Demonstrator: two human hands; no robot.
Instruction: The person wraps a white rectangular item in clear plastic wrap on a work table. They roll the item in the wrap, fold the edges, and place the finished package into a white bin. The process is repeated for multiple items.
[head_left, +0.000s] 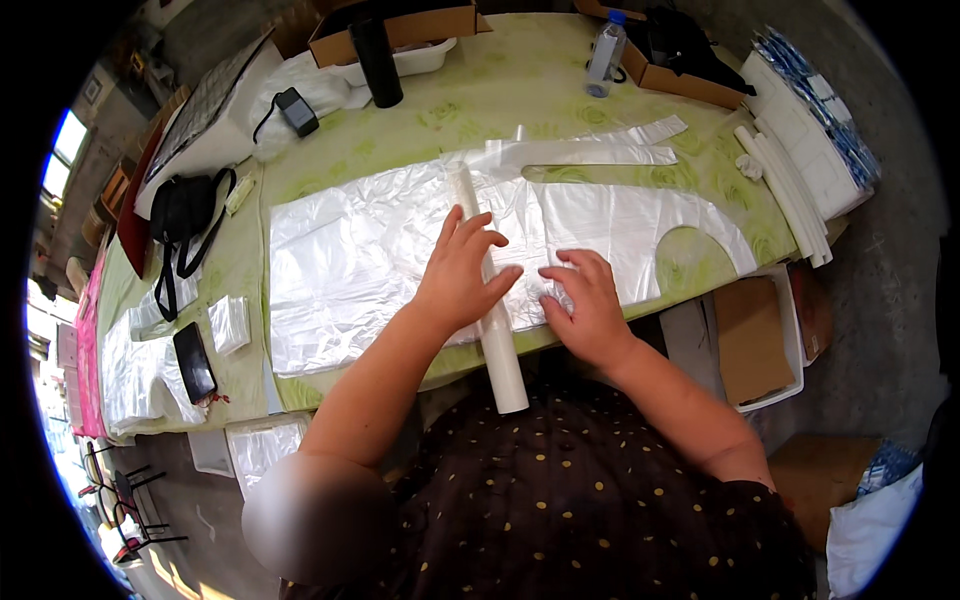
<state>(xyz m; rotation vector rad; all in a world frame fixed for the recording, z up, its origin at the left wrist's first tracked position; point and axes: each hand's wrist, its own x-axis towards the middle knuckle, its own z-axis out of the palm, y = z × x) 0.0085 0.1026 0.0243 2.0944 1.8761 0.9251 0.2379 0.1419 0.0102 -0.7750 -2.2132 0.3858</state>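
Note:
A thin, shiny white plastic apron [345,265] lies spread flat on the table, its curved cut-outs and narrow straps toward the right. Across its middle rests a long white tube [503,365], whose near end sticks out past the table's front edge. My left hand [462,268] lies over the tube with its fingers spread, not wrapped round it. Just right of the tube, my right hand [588,308] touches or hovers over the plastic. Its fingers are bent and apart, with a gap between thumb and forefinger.
On the green patterned tablecloth [440,120] stand a black cylinder [376,65] and a water bottle [604,58]. A black bag [187,207], a phone [194,362] and a folded plastic packet [230,325] lie left. White tubes [785,190] sit at the right edge, above a bin [790,345].

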